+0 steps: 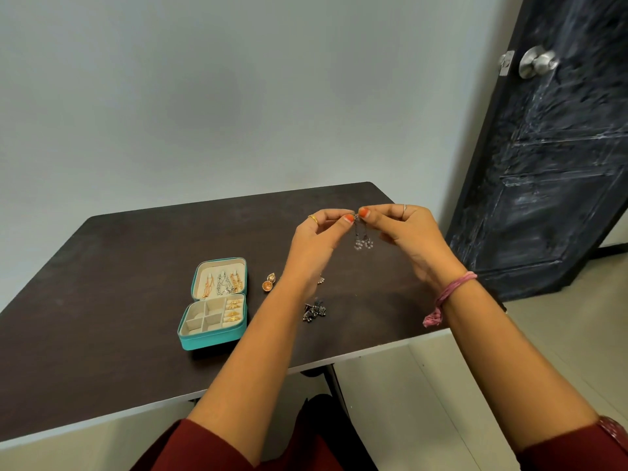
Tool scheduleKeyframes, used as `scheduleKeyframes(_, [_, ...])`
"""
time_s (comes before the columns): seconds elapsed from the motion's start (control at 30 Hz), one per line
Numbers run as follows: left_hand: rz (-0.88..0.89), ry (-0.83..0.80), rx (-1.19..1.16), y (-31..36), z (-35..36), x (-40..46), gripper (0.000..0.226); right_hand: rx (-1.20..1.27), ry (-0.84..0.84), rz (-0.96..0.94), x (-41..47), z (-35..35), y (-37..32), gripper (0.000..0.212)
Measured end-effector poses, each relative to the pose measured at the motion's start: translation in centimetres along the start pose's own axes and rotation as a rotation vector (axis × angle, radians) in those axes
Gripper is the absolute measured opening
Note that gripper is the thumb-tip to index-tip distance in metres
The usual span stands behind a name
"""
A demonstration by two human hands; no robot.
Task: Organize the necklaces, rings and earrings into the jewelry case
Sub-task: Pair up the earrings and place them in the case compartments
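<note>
An open teal jewelry case lies on the dark table. Necklaces hang in its lid, and gold rings fill the right slots of its base. My left hand and my right hand are raised above the table with fingertips together, both pinching the top of a pair of silver dangling earrings that hang between them. Loose on the table lie an orange-and-gold earring pair and a dark silver earring cluster. A small silver piece peeks from behind my left wrist.
The table's near edge runs diagonally, with tiled floor below to the right. A dark door with a metal knob stands close at the right. A pale wall backs the table.
</note>
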State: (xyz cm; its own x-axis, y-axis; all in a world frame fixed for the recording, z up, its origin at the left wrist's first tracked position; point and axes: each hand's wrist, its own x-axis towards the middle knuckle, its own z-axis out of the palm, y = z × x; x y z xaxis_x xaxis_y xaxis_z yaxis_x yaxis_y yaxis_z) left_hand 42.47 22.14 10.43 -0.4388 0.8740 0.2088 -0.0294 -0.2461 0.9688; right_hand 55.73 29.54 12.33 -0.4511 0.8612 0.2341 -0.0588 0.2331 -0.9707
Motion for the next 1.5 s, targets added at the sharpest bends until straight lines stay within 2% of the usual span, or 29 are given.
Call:
scheduleKeyframes(0.23, [-0.056,-0.061,-0.015,-0.4,-1.1,0.5,0.011,0.075,-0.11,0.273,0.5,-0.9,-0.1,0.031])
scheduleKeyframes(0.37, [-0.104,-0.057,-0.036,-0.8,-1.2,0.5,0.013,0.133,-0.15,0.342,0.7,-1.2,0.3,0.038])
scheduleKeyframes(0.6, [-0.157,-0.073,-0.047,-1.0,-1.4,0.5,0.017,0.114,-0.207,0.372,1.1,-1.5,1.1,0.042])
scheduleKeyframes(0.9, [-0.212,-0.033,0.171,-2.5,-1.7,0.6,0.05,0.027,-0.225,0.361,1.1,-1.7,2.9,0.036])
scheduleKeyframes(1.13, [-0.299,-0.023,0.147,-4.1,-1.0,0.2,0.052,-0.021,-0.232,0.357,0.7,-1.6,4.6,0.036])
scheduleKeyframes(1.5, [-0.401,-0.064,0.266,-6.4,-0.5,-0.2,0.052,-0.184,-0.241,0.369,0.5,-1.7,7.5,0.039])
